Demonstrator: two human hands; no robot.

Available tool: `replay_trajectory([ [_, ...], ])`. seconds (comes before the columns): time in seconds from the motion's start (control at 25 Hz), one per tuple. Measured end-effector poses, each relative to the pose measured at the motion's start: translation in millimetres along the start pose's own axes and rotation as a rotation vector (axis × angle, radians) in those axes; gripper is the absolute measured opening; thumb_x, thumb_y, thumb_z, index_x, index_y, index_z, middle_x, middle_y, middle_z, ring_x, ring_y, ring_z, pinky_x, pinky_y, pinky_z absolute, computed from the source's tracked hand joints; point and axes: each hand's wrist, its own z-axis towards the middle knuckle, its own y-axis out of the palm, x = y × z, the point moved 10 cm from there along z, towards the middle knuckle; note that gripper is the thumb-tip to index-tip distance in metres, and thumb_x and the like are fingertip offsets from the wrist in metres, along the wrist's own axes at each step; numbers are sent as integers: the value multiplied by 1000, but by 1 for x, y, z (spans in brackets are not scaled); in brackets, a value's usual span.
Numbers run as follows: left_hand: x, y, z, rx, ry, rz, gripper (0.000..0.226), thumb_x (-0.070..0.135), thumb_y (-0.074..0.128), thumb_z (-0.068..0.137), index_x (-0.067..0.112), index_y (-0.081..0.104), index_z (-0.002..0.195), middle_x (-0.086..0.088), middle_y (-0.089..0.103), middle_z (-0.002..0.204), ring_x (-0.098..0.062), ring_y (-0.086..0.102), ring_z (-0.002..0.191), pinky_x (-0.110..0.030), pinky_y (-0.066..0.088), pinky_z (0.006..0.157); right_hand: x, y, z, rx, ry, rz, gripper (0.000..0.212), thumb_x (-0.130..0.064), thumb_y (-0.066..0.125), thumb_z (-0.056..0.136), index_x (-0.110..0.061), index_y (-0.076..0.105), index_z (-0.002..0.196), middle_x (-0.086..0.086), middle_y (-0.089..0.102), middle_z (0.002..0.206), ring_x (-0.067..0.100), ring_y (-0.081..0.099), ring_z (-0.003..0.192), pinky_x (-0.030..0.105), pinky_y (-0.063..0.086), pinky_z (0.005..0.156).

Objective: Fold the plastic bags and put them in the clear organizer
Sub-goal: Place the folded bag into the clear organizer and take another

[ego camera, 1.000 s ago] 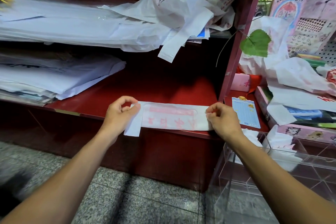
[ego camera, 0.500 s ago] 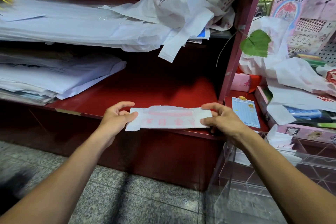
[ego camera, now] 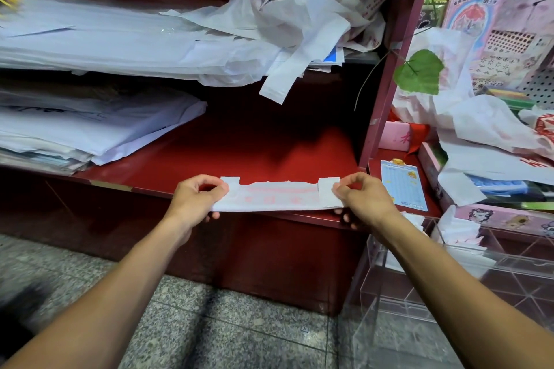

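Between hands, bag (ego camera: 277,196) taut; left hand (ego camera: 196,199), right hand (ego camera: 364,199) pinched ends. Risk: slick plastic slips, fold springs open.

A white bag (ego camera: 278,196) with pink print is held folded into a long flat strip, stretched level over the front edge of the red shelf (ego camera: 254,153), its two handle tabs turned up at the ends. The clear organizer (ego camera: 467,287) stands lower right, with white folded bags inside its compartments.
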Motion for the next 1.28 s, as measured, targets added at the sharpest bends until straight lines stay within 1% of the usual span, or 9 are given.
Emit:
replay_trajectory([
  [0.16, 1, 0, 0, -37, -22, 2, 30, 25, 77, 83, 22, 60, 108, -3, 68, 75, -14, 59, 51, -23, 37, 42, -1, -8, 3, 38, -11, -215, 30, -38, 67, 88, -19, 54, 107, 5, 64, 93, 20, 62, 69, 28, 50, 54],
  [0.28, 8, 4, -2, -93, 62, 119, 43, 5, 78, 78, 23, 58, 112, -4, 65, 70, -10, 60, 58, -25, 42, 55, -27, -13, -2, 195, -282, -568, 19, -38, 67, 85, -24, 59, 95, 0, 59, 100, 22, 57, 90, 33, 46, 75],
  [0.44, 18, 4, -3, -12, 147, 158, 28, 9, 77, 81, 15, 61, 103, -8, 64, 73, -12, 59, 58, -25, 43, 59, -42, 27, -10, -70, -543, -618, 19, -39, 65, 83, -25, 63, 70, -10, 66, 80, 18, 60, 85, 35, 49, 80],
  [0.68, 4, 20, -1, -169, 51, 197, 50, -3, 68, 77, 28, 57, 114, 2, 64, 119, -13, 59, 97, -24, 44, 70, -35, 59, 15, -258, -414, -952, 41, -39, 59, 90, -29, 59, 130, -8, 47, 146, 25, 41, 130, 38, 32, 108],
  [0.84, 5, 17, 7, -150, 35, 217, 82, 1, 59, 67, 44, 40, 134, 5, 52, 131, -22, 56, 106, -34, 49, 81, -45, 58, 33, -149, -369, -1056, 70, -51, 59, 84, -25, 37, 146, 2, 26, 159, 33, 35, 134, 45, 32, 103],
  [0.92, 7, 17, 8, -132, 41, 220, 94, 1, 60, 68, 51, 27, 140, 7, 50, 129, -27, 58, 108, -40, 50, 86, -68, 56, 20, 30, -597, -1002, 63, -50, 56, 81, -23, 44, 136, 3, 42, 141, 31, 46, 119, 39, 34, 89],
  [1.08, 32, 2, 3, 148, 218, 605, 39, 17, 75, 74, 32, 49, 99, 7, 51, 100, -23, 57, 85, -32, 40, 68, -60, 67, 15, -54, -664, -956, 20, -41, 60, 84, -25, 60, 95, -6, 57, 102, 22, 53, 100, 33, 32, 79],
  [1.2, 53, 28, -7, 32, 455, 731, 29, 5, 66, 82, 33, 59, 77, 14, 58, 90, -22, 53, 97, -30, 37, 74, -37, 61, 38, -182, -414, -956, 53, -57, 64, 82, -29, 56, 127, -5, 53, 135, 23, 49, 122, 42, 38, 98],
  [1.28, 43, 44, -5, -121, 418, 762, 39, -3, 56, 86, 30, 67, 106, 12, 61, 119, -20, 44, 120, -31, 31, 91, -26, 59, 47, -249, -320, -1060, 85, -71, 61, 77, -28, 37, 147, -3, 29, 158, 27, 32, 142, 50, 31, 111],
])
